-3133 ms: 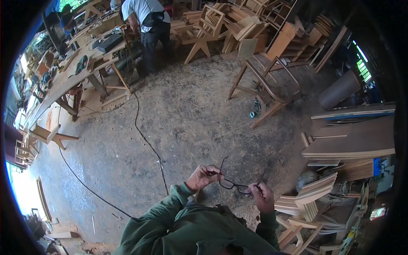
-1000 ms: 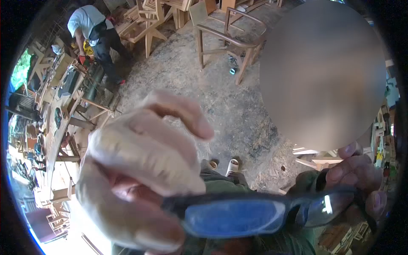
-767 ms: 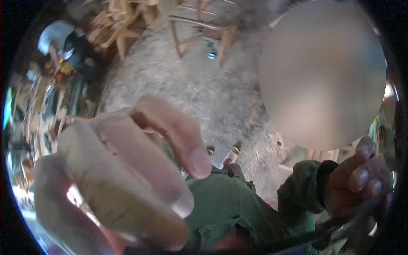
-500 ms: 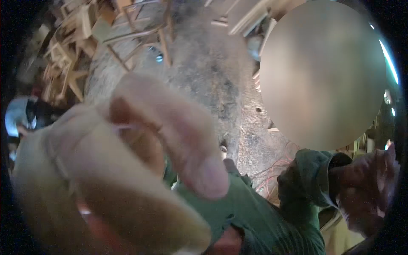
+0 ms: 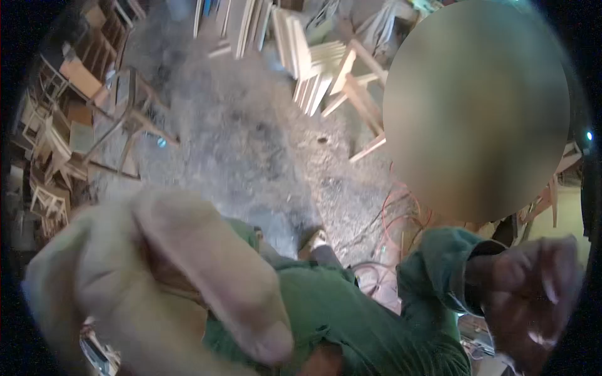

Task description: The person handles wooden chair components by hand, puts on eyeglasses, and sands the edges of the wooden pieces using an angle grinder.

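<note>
Very close to the camera on the left, my left hand [image 5: 150, 282] looms large and partly blurred. Its fingers are bent but apart, with nothing visible between them; the lower fingertips run out of the frame. At the right edge my right hand [image 5: 533, 294] is raised out of a green sleeve [image 5: 439, 263], in shadow. Its fingers are curled in, and what they hold, if anything, is hidden. Between the hands lies the front of a green shirt [image 5: 351, 307], with a torn gap low on it.
Stacked boards [image 5: 248, 28] and wooden frame pieces [image 5: 360, 100] stand at the back. Chairs and chair frames [image 5: 128, 113] crowd the left. A red hose [image 5: 404, 219] coils on the rough floor [image 5: 226, 125]. A blurred oval [image 5: 476, 113] covers the upper right.
The view has swung right, shifting the chairs left and bringing more boards in. My left hand has moved lower in the picture. My right hand stays raised at the right edge.
</note>
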The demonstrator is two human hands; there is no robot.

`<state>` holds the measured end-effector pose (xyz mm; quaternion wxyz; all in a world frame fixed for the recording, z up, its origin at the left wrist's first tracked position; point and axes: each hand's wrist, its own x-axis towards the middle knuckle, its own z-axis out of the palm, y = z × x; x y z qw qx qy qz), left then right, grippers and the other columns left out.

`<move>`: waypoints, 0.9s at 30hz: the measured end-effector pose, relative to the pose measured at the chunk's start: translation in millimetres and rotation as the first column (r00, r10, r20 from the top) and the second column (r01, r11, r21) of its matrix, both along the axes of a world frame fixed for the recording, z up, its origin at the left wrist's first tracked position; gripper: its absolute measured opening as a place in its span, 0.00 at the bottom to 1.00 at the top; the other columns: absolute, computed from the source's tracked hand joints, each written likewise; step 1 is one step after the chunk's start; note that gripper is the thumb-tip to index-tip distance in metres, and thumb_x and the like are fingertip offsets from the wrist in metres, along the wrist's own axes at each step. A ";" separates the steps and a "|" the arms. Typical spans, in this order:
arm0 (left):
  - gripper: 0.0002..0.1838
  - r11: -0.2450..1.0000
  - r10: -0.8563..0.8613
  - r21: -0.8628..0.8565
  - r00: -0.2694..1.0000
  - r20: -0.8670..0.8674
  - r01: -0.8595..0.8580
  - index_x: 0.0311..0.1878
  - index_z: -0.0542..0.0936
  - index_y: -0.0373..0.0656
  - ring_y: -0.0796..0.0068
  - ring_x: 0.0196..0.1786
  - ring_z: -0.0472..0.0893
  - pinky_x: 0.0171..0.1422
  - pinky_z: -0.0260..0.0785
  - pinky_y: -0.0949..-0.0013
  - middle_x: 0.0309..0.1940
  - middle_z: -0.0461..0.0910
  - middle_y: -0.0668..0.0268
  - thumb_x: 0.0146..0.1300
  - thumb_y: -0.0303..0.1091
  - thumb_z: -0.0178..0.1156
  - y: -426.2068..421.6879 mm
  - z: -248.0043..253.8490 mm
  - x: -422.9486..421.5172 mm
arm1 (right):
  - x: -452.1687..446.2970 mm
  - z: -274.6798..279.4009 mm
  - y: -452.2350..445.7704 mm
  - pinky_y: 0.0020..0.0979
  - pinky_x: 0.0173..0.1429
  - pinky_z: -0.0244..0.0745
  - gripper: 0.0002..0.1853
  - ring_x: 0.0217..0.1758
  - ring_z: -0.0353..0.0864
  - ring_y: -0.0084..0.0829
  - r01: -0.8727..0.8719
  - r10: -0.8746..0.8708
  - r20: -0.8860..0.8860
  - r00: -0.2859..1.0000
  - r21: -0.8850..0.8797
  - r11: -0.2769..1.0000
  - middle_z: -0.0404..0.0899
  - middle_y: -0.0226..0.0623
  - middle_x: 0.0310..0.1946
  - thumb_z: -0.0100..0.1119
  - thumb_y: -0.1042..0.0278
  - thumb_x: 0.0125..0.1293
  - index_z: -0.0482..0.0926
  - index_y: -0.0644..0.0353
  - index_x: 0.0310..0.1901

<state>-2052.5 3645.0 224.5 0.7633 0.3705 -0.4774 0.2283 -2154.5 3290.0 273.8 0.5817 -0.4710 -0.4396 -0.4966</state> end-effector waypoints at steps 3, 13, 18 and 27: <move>0.02 0.989 0.078 0.131 0.997 -0.026 -0.074 0.35 0.82 0.38 0.74 0.33 0.80 0.37 0.73 0.73 0.32 0.83 0.58 0.59 0.23 0.63 -73.6 -19.7 11.8 | 5.4 -27.2 -43.9 0.51 0.49 0.75 0.20 0.37 0.82 0.38 -0.095 0.086 -0.224 0.971 -0.033 0.995 0.83 0.43 0.38 0.62 0.51 0.62 0.76 0.58 0.48; 0.11 0.409 0.255 0.771 0.750 -0.610 0.488 0.45 0.85 0.40 0.76 0.41 0.84 0.45 0.78 0.70 0.41 0.86 0.61 0.64 0.36 0.68 -266.4 -259.4 28.0 | -26.2 -208.1 -137.2 0.28 0.45 0.82 0.15 0.39 0.87 0.27 0.013 -0.496 -0.861 0.116 -0.498 0.867 0.86 0.38 0.36 0.72 0.73 0.62 0.80 0.64 0.49; 0.19 0.053 -0.153 0.839 0.835 -0.529 0.541 0.50 0.82 0.38 0.65 0.40 0.85 0.46 0.77 0.66 0.40 0.86 0.58 0.62 0.41 0.69 -352.9 -236.6 46.5 | -9.4 -232.1 -182.9 0.30 0.44 0.82 0.15 0.40 0.87 0.29 0.074 -0.454 -0.890 -0.038 -0.455 0.887 0.86 0.39 0.35 0.72 0.70 0.62 0.80 0.64 0.48; 0.26 0.020 -0.331 0.840 0.796 -0.507 0.543 0.55 0.80 0.39 0.58 0.39 0.83 0.46 0.76 0.59 0.43 0.83 0.49 0.60 0.46 0.68 -515.0 -263.6 180.2 | -2.3 -343.8 -340.5 0.31 0.36 0.78 0.16 0.32 0.82 0.27 0.224 -0.537 -0.738 -0.408 -0.651 0.725 0.83 0.37 0.30 0.71 0.64 0.62 0.80 0.64 0.45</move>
